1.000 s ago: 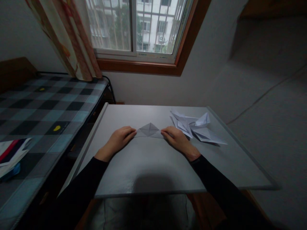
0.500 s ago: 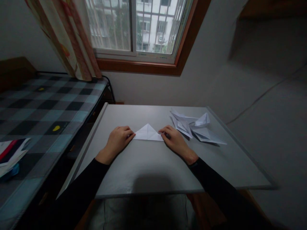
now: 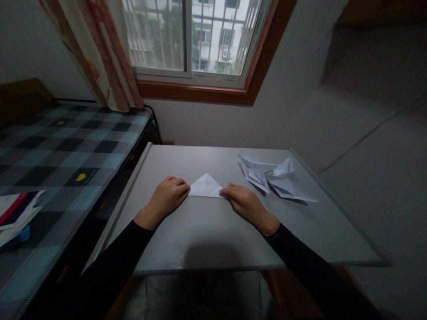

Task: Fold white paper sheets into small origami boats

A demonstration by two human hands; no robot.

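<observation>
A white paper folded into a flat triangle (image 3: 206, 186) lies on the grey table (image 3: 207, 231), its point toward the window. My left hand (image 3: 167, 199) presses its curled fingers on the triangle's left corner. My right hand (image 3: 246, 202) lies on the right corner, fingers pressed together along the paper's lower edge. Both arms wear black sleeves.
Several folded white paper pieces (image 3: 271, 178) lie in a heap at the table's back right. A bed with a checked cover (image 3: 56, 155) stands to the left, with a small stack of papers (image 3: 15, 215) on it. A window (image 3: 190, 40) and a curtain (image 3: 100, 53) are behind.
The paper, held slightly raised and spread between both hands a second ago, now lies flat as a narrower triangle. My right hand has slid leftward along its lower edge.
</observation>
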